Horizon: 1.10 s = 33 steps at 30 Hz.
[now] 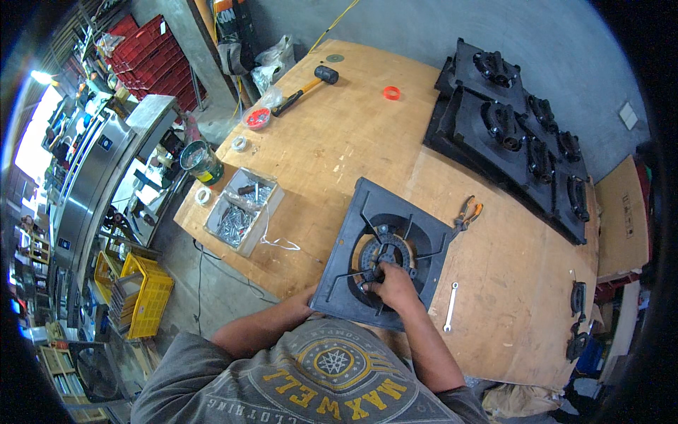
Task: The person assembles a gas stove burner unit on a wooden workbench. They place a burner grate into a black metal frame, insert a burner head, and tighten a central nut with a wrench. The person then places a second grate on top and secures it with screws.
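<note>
Stove plate (351, 244) — black and square — lies flat at the near edge of the wooden table (494, 283), where we reach it easily; our right hand (392, 283) closes its fingers on the central burner (381, 256), while our left hand (305, 302) braces the plate's near corner, its fingers hidden. We count one spanner (450, 308), one pair of pliers (467, 213), one mallet (307, 86) and two stacks of like plates (519, 134).
</note>
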Each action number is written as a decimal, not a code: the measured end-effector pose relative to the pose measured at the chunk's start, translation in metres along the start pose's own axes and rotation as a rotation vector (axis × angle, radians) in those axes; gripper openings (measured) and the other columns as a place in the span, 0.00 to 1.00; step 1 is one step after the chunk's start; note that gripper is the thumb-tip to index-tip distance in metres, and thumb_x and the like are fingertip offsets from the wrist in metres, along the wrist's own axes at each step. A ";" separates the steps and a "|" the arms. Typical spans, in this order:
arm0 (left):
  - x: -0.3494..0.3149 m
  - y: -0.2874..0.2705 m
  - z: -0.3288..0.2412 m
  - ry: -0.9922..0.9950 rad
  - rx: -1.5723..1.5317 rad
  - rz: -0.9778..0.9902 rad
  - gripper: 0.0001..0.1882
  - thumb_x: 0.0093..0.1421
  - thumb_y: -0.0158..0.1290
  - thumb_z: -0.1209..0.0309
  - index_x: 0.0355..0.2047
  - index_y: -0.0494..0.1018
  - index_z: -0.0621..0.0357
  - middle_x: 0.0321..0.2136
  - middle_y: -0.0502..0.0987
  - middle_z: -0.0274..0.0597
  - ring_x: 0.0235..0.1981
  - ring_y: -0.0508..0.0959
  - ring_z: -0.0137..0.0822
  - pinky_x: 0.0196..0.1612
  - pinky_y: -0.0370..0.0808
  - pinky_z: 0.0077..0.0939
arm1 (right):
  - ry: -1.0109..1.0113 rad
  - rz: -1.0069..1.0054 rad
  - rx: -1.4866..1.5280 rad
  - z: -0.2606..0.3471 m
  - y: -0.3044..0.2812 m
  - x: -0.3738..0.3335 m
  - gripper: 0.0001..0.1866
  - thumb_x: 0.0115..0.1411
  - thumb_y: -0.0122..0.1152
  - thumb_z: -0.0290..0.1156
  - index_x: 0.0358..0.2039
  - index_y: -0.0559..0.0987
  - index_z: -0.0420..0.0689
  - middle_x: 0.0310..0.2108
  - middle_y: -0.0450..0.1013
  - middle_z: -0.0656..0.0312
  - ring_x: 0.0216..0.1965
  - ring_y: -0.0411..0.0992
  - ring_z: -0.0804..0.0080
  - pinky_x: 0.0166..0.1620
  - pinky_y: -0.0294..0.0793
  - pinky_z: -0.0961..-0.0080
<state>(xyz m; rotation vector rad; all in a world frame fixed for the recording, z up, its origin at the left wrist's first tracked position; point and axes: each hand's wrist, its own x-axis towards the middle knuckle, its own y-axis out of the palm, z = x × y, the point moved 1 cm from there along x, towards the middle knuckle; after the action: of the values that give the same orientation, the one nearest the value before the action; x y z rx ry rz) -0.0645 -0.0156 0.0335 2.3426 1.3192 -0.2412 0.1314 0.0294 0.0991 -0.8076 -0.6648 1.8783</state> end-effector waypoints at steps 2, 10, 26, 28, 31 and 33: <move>0.000 0.000 0.001 0.002 -0.001 0.004 0.25 0.57 0.59 0.56 0.49 0.76 0.61 0.37 0.81 0.51 0.39 0.80 0.45 0.44 0.75 0.40 | -0.012 -0.005 0.001 -0.003 0.002 0.001 0.27 0.45 0.75 0.39 0.39 0.76 0.34 0.40 0.75 0.41 0.47 0.73 0.43 0.49 0.71 0.58; 0.000 0.002 0.004 0.011 -0.007 0.015 0.26 0.56 0.59 0.56 0.49 0.75 0.61 0.37 0.81 0.51 0.40 0.80 0.45 0.45 0.75 0.40 | 0.035 0.047 0.020 0.003 -0.005 0.000 0.27 0.45 0.75 0.39 0.40 0.76 0.33 0.41 0.75 0.41 0.47 0.73 0.42 0.50 0.71 0.58; -0.003 -0.001 -0.002 0.015 0.014 -0.001 0.27 0.56 0.60 0.56 0.50 0.74 0.61 0.39 0.80 0.51 0.41 0.79 0.45 0.46 0.74 0.40 | 0.019 0.016 0.020 0.001 -0.003 -0.001 0.26 0.44 0.76 0.39 0.39 0.76 0.35 0.41 0.75 0.42 0.46 0.73 0.44 0.49 0.71 0.58; -0.002 0.000 -0.002 0.016 0.016 0.000 0.27 0.56 0.60 0.55 0.50 0.74 0.61 0.39 0.80 0.51 0.41 0.79 0.45 0.46 0.74 0.40 | 0.013 0.011 0.023 -0.001 -0.002 0.000 0.26 0.44 0.76 0.39 0.38 0.76 0.35 0.41 0.75 0.42 0.46 0.73 0.44 0.49 0.71 0.58; 0.000 0.002 -0.002 0.015 0.016 0.002 0.28 0.56 0.60 0.55 0.51 0.74 0.61 0.39 0.80 0.51 0.41 0.79 0.45 0.46 0.74 0.40 | 0.013 0.007 0.023 -0.003 0.000 0.000 0.27 0.44 0.76 0.40 0.38 0.77 0.35 0.41 0.75 0.42 0.46 0.73 0.44 0.49 0.71 0.58; 0.001 0.002 -0.002 0.013 0.016 0.003 0.28 0.56 0.60 0.55 0.51 0.74 0.61 0.40 0.80 0.51 0.42 0.79 0.45 0.46 0.74 0.40 | 0.025 0.014 0.018 -0.002 -0.001 -0.001 0.27 0.44 0.76 0.40 0.38 0.77 0.35 0.41 0.75 0.42 0.46 0.73 0.44 0.49 0.71 0.58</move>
<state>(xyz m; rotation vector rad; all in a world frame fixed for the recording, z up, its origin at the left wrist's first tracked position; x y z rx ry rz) -0.0622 -0.0148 0.0358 2.3629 1.3249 -0.2362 0.1334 0.0295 0.0990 -0.8247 -0.6279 1.8816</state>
